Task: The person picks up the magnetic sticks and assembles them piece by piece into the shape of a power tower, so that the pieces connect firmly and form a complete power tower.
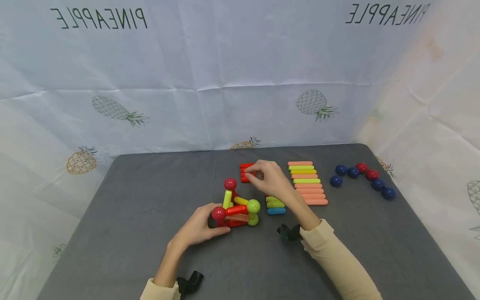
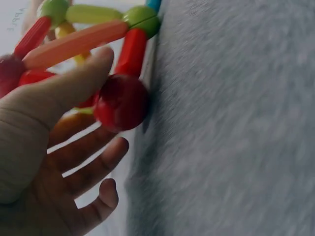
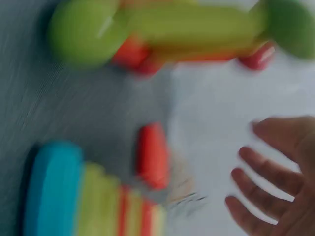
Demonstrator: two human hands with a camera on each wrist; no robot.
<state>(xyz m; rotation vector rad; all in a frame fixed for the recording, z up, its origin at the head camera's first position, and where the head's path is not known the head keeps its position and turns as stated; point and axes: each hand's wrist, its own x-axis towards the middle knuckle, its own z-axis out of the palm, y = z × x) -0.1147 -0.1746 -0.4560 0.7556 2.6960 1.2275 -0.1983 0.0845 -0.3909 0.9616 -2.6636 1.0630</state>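
A frame of magnetic balls and rods stands on the dark table in the head view, with red and green balls at its corners. My left hand grips its near left corner. In the left wrist view the thumb lies by a red ball and an orange rod, other fingers spread below. My right hand is above the table beside short red rods, partly covering them. The right wrist view shows its fingers apart, holding nothing; the picture is blurred.
Long orange and yellow rods lie in a column on the right. Short green rods and a blue rod lie below my right forearm. Several blue balls and two red balls sit farther right. A white pineapple-print cloth hangs behind.
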